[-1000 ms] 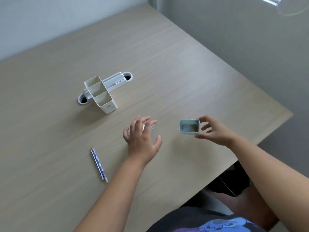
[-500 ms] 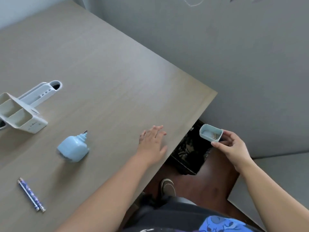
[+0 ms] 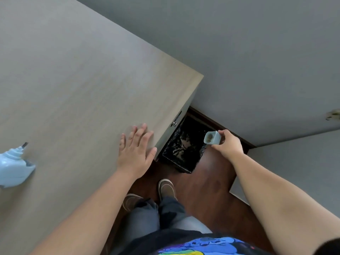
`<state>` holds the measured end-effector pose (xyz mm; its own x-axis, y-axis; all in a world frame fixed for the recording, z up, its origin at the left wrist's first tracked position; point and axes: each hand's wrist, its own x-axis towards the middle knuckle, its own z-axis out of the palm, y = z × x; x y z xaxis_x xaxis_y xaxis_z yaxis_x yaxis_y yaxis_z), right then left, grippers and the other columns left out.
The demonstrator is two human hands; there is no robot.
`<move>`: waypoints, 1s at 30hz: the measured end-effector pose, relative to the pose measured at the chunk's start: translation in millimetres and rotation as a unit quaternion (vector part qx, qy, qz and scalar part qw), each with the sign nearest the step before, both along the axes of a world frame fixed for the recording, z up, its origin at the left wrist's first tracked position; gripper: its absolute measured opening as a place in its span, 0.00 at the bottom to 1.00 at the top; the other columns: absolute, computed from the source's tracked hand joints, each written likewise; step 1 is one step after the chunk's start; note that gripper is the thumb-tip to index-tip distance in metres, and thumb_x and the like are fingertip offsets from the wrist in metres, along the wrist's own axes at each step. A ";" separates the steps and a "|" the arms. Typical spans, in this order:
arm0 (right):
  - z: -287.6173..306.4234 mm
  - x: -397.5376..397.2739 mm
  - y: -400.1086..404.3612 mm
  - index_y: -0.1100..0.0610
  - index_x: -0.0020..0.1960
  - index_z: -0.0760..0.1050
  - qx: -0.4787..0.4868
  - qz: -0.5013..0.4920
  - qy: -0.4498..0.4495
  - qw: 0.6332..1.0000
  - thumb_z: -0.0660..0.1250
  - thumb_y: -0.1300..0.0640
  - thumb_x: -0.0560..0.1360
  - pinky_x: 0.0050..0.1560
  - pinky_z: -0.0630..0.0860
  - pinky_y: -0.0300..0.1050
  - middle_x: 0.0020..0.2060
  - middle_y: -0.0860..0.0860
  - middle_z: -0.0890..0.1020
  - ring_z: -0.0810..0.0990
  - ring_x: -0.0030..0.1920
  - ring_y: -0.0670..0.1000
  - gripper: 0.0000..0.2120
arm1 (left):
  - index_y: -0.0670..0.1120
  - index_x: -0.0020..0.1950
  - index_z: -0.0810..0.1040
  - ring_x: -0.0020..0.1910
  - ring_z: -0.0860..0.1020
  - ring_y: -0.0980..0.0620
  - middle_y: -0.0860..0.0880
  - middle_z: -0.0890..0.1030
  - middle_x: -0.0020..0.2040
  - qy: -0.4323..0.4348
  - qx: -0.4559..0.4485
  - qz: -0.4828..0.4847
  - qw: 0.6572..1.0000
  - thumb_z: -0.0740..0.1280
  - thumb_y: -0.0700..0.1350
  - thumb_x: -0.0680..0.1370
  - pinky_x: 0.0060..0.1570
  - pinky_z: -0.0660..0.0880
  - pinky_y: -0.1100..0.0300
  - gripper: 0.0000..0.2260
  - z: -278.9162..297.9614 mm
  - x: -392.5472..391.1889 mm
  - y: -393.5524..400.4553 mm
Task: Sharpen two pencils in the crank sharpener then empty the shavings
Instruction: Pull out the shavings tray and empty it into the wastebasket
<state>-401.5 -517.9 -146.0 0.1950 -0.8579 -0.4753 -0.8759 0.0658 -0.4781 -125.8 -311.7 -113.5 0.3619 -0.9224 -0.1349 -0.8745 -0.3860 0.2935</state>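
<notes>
My right hand (image 3: 227, 144) grips the small pale-blue shavings drawer (image 3: 213, 138), tilted on its side with brown shavings showing inside. The drawer hangs over the right edge of a black-lined waste bin (image 3: 181, 146) on the floor beside the desk. The pale-blue crank sharpener (image 3: 13, 165) lies on the desk (image 3: 77, 80) at the far left, partly cut off by the frame edge. My left hand (image 3: 137, 150) rests flat and open at the desk's near right corner. The pencils are out of view.
The bin stands tucked under the desk corner against the dark skirting of a grey wall. My brown shoes (image 3: 166, 187) are on the wooden floor just before the bin. A metal knob (image 3: 173, 123) sticks out of the desk's side.
The view has swung right and down. My right hand has carried the drawer lower, over the bin, and tipped it sideways. My left hand stays on the desk corner.
</notes>
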 end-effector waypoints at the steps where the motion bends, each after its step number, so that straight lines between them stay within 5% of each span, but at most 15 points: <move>1: -4.7 0.6 -2.9 0.48 0.64 0.70 -0.001 0.022 0.026 0.999 0.73 0.52 0.63 0.48 0.76 0.46 0.49 0.48 0.81 0.79 0.50 0.50 0.31 | 0.57 0.71 0.58 0.77 0.48 0.49 0.54 0.55 0.77 -0.003 -0.001 0.000 1.000 0.51 0.62 0.76 0.73 0.45 0.41 0.24 0.4 0.0 0.3; 9: -47.2 19.4 -26.2 0.53 0.63 0.69 -0.056 0.206 0.181 0.960 0.70 0.53 0.66 0.51 0.73 0.51 0.56 0.53 0.78 0.75 0.57 0.56 0.27 | 0.57 0.71 0.59 0.77 0.48 0.51 0.54 0.55 0.77 -0.011 -0.006 0.005 1.000 0.54 0.61 0.76 0.73 0.47 0.42 0.24 -1.6 -0.6 0.1; 16: -67.3 69.9 -32.8 0.57 0.54 0.72 -0.135 0.433 0.318 0.833 0.66 0.63 0.70 0.52 0.68 0.48 0.52 0.54 0.79 0.75 0.54 0.57 0.13 | 0.57 0.71 0.59 0.76 0.48 0.52 0.56 0.55 0.77 -0.012 -0.007 0.014 1.000 0.56 0.60 0.75 0.73 0.45 0.45 0.25 0.9 -2.6 -0.2; 22: -65.2 99.3 -26.4 0.54 0.50 0.75 -0.201 0.502 0.386 0.747 0.63 0.64 0.72 0.53 0.66 0.46 0.46 0.50 0.79 0.73 0.51 0.55 0.09 | 0.58 0.71 0.59 0.77 0.48 0.52 0.56 0.55 0.77 -0.007 -0.002 0.019 1.000 0.56 0.59 0.75 0.73 0.42 0.47 0.24 6.6 -3.8 -1.0; 27: -61.6 104.4 -24.6 0.52 0.49 0.75 -0.216 0.521 0.406 0.719 0.62 0.64 0.73 0.55 0.65 0.45 0.44 0.47 0.78 0.71 0.53 0.53 0.09 | 0.58 0.71 0.59 0.77 0.48 0.52 0.56 0.55 0.77 -0.003 -0.001 0.018 1.000 0.56 0.59 0.75 0.73 0.41 0.48 0.24 8.0 -3.9 -1.7; 30: -60.4 100.7 -30.2 0.51 0.49 0.75 -0.197 0.480 0.413 0.749 0.63 0.63 0.72 0.56 0.64 0.45 0.44 0.46 0.78 0.71 0.53 0.53 0.09 | 0.58 0.71 0.59 0.77 0.48 0.52 0.56 0.55 0.77 -0.007 0.001 0.018 1.000 0.56 0.59 0.75 0.73 0.41 0.49 0.24 7.5 -4.5 -0.1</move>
